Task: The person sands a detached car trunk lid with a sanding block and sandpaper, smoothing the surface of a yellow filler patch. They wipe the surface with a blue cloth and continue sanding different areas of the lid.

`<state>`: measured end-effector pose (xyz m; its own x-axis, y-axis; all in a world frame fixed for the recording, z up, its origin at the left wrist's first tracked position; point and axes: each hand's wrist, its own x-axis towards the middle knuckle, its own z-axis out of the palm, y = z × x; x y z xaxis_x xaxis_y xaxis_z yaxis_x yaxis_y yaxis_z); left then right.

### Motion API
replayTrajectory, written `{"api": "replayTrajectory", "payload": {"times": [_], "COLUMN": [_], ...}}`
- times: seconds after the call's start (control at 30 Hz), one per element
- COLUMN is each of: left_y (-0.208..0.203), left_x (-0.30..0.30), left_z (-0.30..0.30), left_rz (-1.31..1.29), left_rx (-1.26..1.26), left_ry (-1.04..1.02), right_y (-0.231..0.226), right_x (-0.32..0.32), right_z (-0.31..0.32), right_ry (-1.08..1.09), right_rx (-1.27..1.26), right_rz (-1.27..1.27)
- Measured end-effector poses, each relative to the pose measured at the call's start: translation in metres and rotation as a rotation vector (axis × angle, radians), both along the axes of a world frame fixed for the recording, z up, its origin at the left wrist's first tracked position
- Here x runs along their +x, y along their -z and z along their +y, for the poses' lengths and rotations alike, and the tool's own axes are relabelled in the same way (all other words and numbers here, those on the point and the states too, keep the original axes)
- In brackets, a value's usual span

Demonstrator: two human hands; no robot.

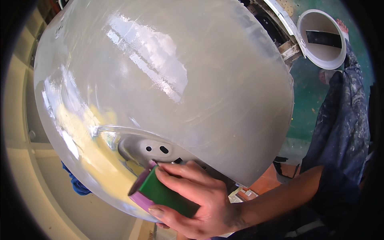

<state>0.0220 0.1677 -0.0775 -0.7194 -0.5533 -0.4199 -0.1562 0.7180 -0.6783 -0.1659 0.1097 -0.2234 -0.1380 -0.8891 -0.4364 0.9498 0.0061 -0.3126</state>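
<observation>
My right hand [200,204] reaches in from the right and grips a green sanding block [166,196] with its fingers and thumb. Purple sandpaper [141,200] wraps the block's edge. The block sits at the lower rim of a large, curved grey car body panel [224,92], by patches of yellowish filler [110,172]. Beside the fingertips, a recess [154,149] in the panel has several dark holes. Under the right thumb shows a small bit of a finger [162,226], seemingly my left hand's; the rest is hidden.
Upper right, a white round tub [301,34] stands on the green floor [304,104]. Legs in paint-stained dark blue trousers [340,116] lie along the right side. A blue cloth [78,182] shows behind the panel, near a cream-coloured wall-like structure [64,200] at left.
</observation>
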Motion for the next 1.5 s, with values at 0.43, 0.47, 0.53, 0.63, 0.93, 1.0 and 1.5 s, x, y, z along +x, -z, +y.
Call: {"api": "replayTrajectory", "payload": {"times": [0.43,0.47,0.53,0.63,0.93,1.0,1.5], "left_y": [0.001,0.002,0.002,0.003,0.004,0.004,-0.020], "left_x": [0.004,0.004,0.003,0.002,0.003,0.006,-0.022], "left_z": [-0.007,-0.007,-0.009,-0.005,-0.006,-0.009,0.016], "left_rz": [0.007,0.009,0.012,0.010,0.017,0.018,-0.042], "left_rx": [0.004,0.004,0.001,-0.004,-0.007,-0.002,0.060], "left_ry": [0.034,0.036,0.040,0.044,0.052,0.054,-0.159], "right_y": [0.003,0.003,0.003,0.002,0.028,0.026,0.073], "right_x": [0.015,0.014,0.013,0.008,0.007,0.005,-0.057], "right_z": [0.006,0.008,0.011,-0.014,-0.033,-0.026,0.023], "right_ry": [0.112,0.117,0.126,0.097,0.096,0.099,-0.275], "right_rx": [-0.024,-0.035,-0.053,-0.052,-0.210,-0.192,-0.228], "right_rz": [0.100,0.105,0.111,0.060,0.116,0.131,-0.610]}}
